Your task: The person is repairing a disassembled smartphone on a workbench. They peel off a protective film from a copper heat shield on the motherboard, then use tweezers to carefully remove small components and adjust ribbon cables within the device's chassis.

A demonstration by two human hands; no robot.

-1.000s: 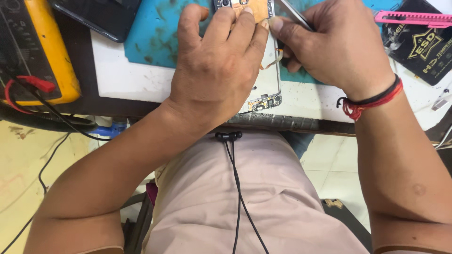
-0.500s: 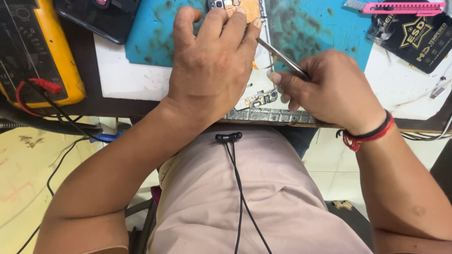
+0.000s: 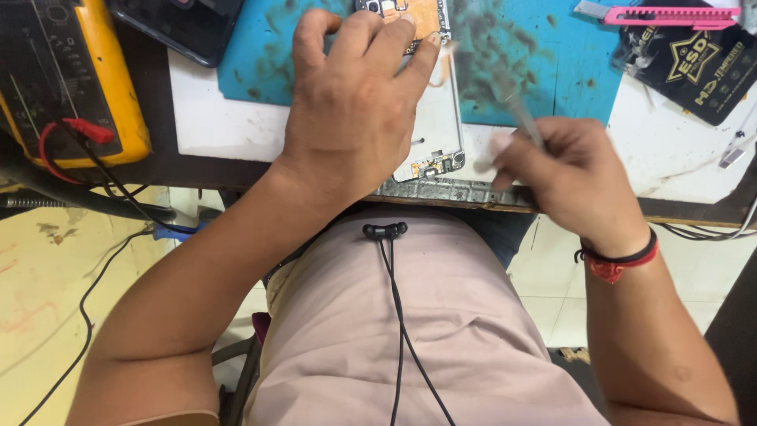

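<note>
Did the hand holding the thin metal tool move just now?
Yes. The right hand with the metal tool slid down and right, away from the opened phone, toward the desk's near edge.

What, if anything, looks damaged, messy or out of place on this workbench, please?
The blue mat is heavily scuffed with dark smears, and the opened phone under the left hand lies with its insides exposed. The right hand and its thin metal tool are motion-blurred.
</note>
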